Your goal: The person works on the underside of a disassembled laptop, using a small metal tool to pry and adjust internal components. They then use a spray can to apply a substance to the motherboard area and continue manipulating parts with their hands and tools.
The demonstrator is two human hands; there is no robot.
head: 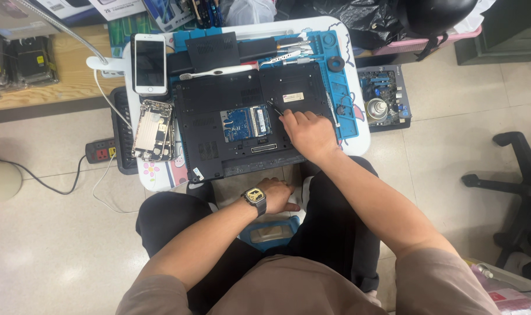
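While my right hand [308,133] is pinched closed around a slim black screwdriver [275,108], I keep its tip planted on the underside of the upturned black laptop [242,125], just right of the open bay showing the blue circuit board [246,122]. To do this well I'd hold the shaft square to the screw and press down before turning, so it doesn't skip onto the board. My left hand [277,194], with the wristwatch [255,196], rests low below the small table's edge, fingers curled; I cannot tell whether it grips anything. I'd rather it steadied the laptop on the blue mat [350,125]
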